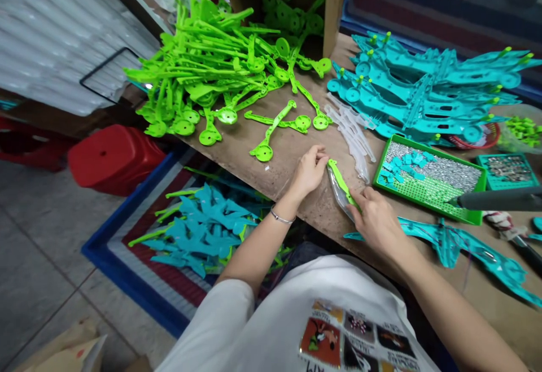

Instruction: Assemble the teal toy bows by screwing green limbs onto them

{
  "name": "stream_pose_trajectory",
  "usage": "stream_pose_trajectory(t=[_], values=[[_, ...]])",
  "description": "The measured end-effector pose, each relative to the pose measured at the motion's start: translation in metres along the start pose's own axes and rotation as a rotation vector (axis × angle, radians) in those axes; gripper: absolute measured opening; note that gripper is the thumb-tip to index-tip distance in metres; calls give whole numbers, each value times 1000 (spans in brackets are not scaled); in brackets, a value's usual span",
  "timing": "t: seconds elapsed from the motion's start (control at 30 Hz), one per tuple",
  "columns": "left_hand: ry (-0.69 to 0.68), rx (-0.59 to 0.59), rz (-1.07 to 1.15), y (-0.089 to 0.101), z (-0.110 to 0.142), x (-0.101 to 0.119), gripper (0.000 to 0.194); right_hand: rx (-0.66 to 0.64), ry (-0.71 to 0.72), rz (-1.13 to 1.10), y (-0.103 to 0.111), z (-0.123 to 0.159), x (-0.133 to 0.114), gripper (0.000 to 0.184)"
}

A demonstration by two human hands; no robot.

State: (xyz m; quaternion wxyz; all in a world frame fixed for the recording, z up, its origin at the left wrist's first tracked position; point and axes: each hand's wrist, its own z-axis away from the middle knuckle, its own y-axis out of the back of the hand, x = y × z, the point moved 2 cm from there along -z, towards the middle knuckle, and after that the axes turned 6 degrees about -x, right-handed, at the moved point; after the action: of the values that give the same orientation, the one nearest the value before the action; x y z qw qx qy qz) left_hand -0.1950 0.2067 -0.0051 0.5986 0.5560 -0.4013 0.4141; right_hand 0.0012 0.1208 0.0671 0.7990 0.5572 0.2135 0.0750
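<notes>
A long bright green plastic part (340, 180) lies against a clear plastic piece (337, 198) of similar shape, both held over the front of the bench. My right hand (376, 217) is closed around their near end, thumb and fingers pressed together. At the far end, my left hand (310, 170) pinches the tip with bent fingers; its exact contact is partly hidden. Loose green arms with round ends (271, 133) lie just beyond my left hand. Several translucent strips (350, 129) rest on the bench behind the held parts.
A heap of green parts (212, 61) stands beside a cardboard box (332, 11). Turquoise frames (423, 90) are stacked at right, behind a green tray (476, 217) of metal pieces. A dark tool (503, 198) overhangs the tray. Below sits a blue-rimmed crate (127, 273); a red stool (112, 157) is at left.
</notes>
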Motion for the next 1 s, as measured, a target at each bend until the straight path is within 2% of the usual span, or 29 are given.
stream_pose_trajectory(t=[0.13,0.23,0.43,0.53,0.67,0.77,0.87,0.93,1.0], values=[[9,-17,58,0,-1,3,44,47,49,14,-3,0,0,37],[12,-7,93,0,-1,3,43,45,70,-47,1,-3,5,34],[21,-23,90,1,-2,4,43,-110,73,-476,11,-29,29,32],[36,-29,104,2,-3,5,43,-176,21,-637,1,-50,36,29],[42,-28,113,2,-2,5,43,-188,-99,-709,-16,-68,36,46],[44,-26,117,2,0,5,43,-189,-96,-717,-18,-69,32,45],[47,1,146,1,4,4,43,-172,-76,-710,-12,-62,26,43],[88,8,263,-1,7,5,41,-148,-66,-713,-6,-56,23,42],[173,-44,431,-4,9,5,37,-125,-52,-720,-3,-53,21,43]])
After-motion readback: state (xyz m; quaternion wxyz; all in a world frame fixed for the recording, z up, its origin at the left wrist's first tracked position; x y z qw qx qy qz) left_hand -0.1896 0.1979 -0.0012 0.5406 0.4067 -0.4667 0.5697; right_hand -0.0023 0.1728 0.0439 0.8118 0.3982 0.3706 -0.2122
